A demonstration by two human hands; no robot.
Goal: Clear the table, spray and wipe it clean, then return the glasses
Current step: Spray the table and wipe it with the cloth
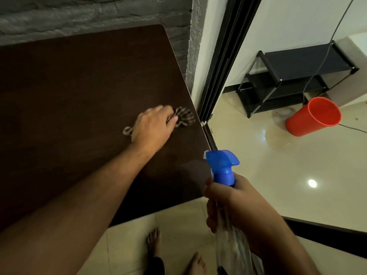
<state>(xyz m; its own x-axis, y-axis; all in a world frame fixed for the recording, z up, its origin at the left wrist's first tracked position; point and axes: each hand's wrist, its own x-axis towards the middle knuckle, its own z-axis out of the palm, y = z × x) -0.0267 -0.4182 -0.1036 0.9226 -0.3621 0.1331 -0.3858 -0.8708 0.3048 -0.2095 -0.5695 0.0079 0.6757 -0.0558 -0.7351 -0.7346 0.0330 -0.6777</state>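
Head view: left hand (153, 126) pressing cloth (183, 117); right hand (234, 203) gripping spray bottle (223, 167).

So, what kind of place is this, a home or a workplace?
Probably a home: a dark table against a stone-look wall, a tiled floor with a shelf rack and red bucket, and bare feet.

Both forearms are bare with no sleeves, the left hand (154, 126) and right hand (230, 203) ungloved, and the feet (154, 240) bare.

An orange bucket (313, 116) lies tipped on the glossy floor (278, 175) beside a black rack (297, 76).
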